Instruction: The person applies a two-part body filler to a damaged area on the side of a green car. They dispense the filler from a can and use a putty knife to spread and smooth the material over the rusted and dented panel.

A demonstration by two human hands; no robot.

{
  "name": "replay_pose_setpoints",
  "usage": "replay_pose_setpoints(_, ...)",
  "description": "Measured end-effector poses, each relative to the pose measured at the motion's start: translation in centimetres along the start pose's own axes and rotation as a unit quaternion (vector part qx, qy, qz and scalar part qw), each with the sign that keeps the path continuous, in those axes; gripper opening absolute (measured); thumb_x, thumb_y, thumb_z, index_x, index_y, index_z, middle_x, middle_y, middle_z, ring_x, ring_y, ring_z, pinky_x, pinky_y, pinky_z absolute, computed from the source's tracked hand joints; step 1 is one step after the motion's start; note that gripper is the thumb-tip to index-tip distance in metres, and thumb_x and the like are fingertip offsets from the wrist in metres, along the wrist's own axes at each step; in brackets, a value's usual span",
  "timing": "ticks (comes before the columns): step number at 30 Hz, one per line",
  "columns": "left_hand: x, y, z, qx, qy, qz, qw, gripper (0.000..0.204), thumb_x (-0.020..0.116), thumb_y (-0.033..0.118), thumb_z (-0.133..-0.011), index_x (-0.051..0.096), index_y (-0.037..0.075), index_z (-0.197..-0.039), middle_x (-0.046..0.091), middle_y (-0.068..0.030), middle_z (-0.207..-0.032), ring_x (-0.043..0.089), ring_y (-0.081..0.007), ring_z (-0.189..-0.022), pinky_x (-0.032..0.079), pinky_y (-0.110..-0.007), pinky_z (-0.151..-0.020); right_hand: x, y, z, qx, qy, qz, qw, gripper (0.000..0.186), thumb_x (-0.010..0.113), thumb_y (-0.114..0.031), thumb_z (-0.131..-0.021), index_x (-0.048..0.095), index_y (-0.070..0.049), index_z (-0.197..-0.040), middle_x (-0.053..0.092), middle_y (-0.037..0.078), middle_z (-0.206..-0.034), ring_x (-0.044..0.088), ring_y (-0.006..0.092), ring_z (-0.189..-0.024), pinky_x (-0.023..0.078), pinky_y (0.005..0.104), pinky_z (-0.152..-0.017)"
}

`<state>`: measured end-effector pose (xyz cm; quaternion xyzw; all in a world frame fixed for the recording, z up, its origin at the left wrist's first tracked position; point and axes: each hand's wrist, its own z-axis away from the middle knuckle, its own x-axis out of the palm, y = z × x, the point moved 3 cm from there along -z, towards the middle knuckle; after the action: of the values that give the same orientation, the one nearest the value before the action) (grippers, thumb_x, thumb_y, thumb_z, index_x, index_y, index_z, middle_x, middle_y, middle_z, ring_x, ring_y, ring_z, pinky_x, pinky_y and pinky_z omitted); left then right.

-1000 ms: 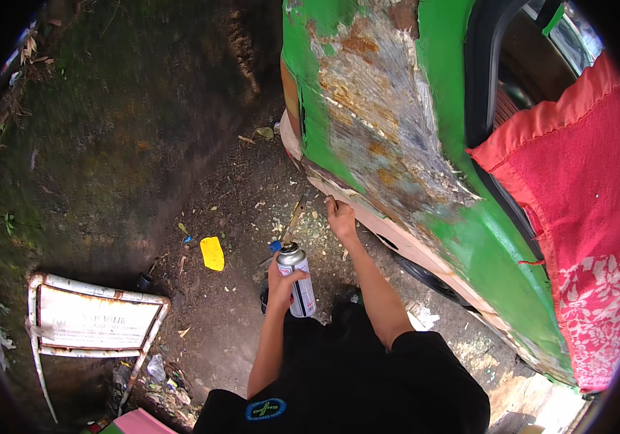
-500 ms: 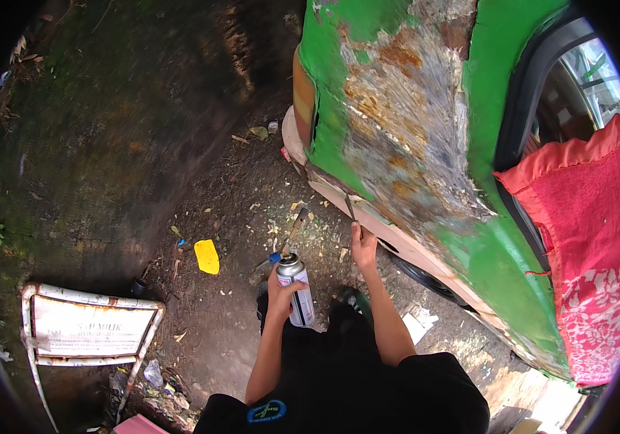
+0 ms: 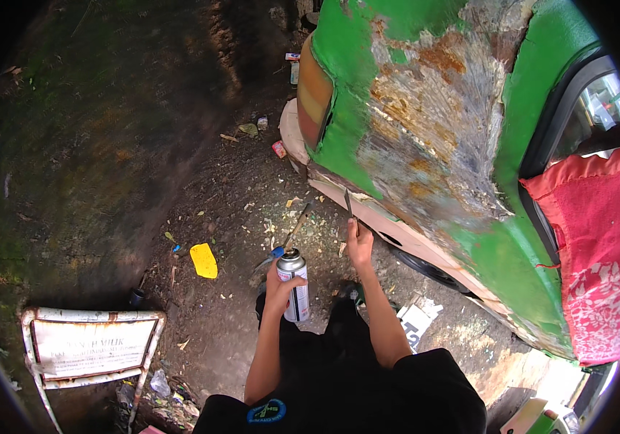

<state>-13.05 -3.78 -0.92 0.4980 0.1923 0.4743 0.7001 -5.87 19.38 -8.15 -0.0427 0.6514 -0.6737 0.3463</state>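
My left hand [image 3: 278,289] is closed around a white gas canister [image 3: 297,302]. A blowtorch head [image 3: 297,228] with a blue part sits on top, its metal nozzle angled forward and right. No flame can be made out. My right hand [image 3: 359,244] grips a thin flat-bladed scraper [image 3: 349,206], blade pointing up beside the car's lower edge. The green car [image 3: 433,130] stands to the right, with a large patch of rust and bare, scraped metal [image 3: 426,108]. The scraper's tip is near the panel edge; whether it touches is unclear.
A red cloth [image 3: 592,239] hangs over the car window. On the dirt ground lie a yellow piece [image 3: 204,260], pale paint flakes [image 3: 317,235] and torn white paper [image 3: 418,316]. A rusty white metal-framed sign [image 3: 93,347] stands at the lower left.
The view has shifted, so the car sits farther right in the picture. Both hands keep their hold on the torch canister and scraper, with little movement.
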Motion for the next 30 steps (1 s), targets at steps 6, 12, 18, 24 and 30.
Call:
replay_pose_setpoints(6, 1.8, 0.5, -3.0, -0.041, -0.019, 0.008, 0.999, 0.06, 0.071, -0.001, -0.061, 0.057, 0.005, -0.119, 0.066, -0.0055, -0.092, 0.065, -0.0202, -0.084, 0.05, -0.035, -0.077, -1.9, 1.0, 0.7, 0.032, -0.017, -0.045, 0.998, 0.052, 0.055, -0.042, -0.1, 0.055, 0.004, -0.076, 0.043, 0.013, -0.057, 0.04, 0.018, -0.056, 0.04, 0.0399, -0.055)
replay_pose_setpoints(12, 3.0, -0.5, -4.6, -0.042, -0.049, 0.023, 0.998, 0.052, 0.069, 0.001, -0.062, 0.058, 0.006, -0.112, 0.064, -0.0057, -0.088, 0.064, -0.0209, -0.082, 0.05, -0.036, -0.072, -3.4, 1.1, 2.6, 0.053, -0.007, -0.042, 0.998, 0.052, 0.056, -0.043, -0.099, 0.059, 0.004, -0.078, 0.045, 0.01, -0.056, 0.042, 0.0157, -0.057, 0.041, 0.0393, -0.055)
replay_pose_setpoints(18, 3.8, 0.5, -4.4, -0.064, -0.03, 0.033, 0.997, 0.045, 0.07, -0.002, -0.064, 0.058, 0.006, -0.107, 0.065, -0.0059, -0.087, 0.064, -0.0193, -0.076, 0.051, -0.033, -0.069, -2.9, 1.6, 2.8, 0.041, -0.038, -0.048, 0.997, 0.047, 0.056, -0.042, -0.101, 0.054, -0.003, -0.075, 0.043, 0.001, -0.057, 0.039, 0.0088, -0.049, 0.034, 0.0307, -0.046)
replay_pose_setpoints(24, 3.8, -0.1, -4.2, -0.051, -0.021, 0.027, 0.998, 0.046, 0.071, -0.001, -0.064, 0.058, 0.006, -0.108, 0.065, -0.0058, -0.087, 0.064, -0.0194, -0.077, 0.051, -0.034, -0.069, -3.2, -2.2, 3.9, 0.077, -0.086, -0.125, 0.985, 0.045, 0.054, -0.045, -0.102, 0.052, -0.006, -0.079, 0.042, -0.003, -0.06, 0.036, 0.0055, -0.046, 0.031, 0.0262, -0.04)
replay_pose_setpoints(30, 4.9, 0.6, -3.4, -0.051, -0.002, -0.026, 0.998, 0.047, 0.07, 0.004, -0.062, 0.058, 0.005, -0.107, 0.064, -0.0063, -0.088, 0.064, -0.02, -0.08, 0.05, -0.035, -0.07, -4.9, -2.0, 4.3, 0.101, -0.113, -0.192, 0.97, 0.041, 0.055, -0.043, -0.103, 0.054, -0.005, -0.085, 0.047, -0.001, -0.066, 0.042, 0.0072, -0.051, 0.037, 0.0267, -0.045)
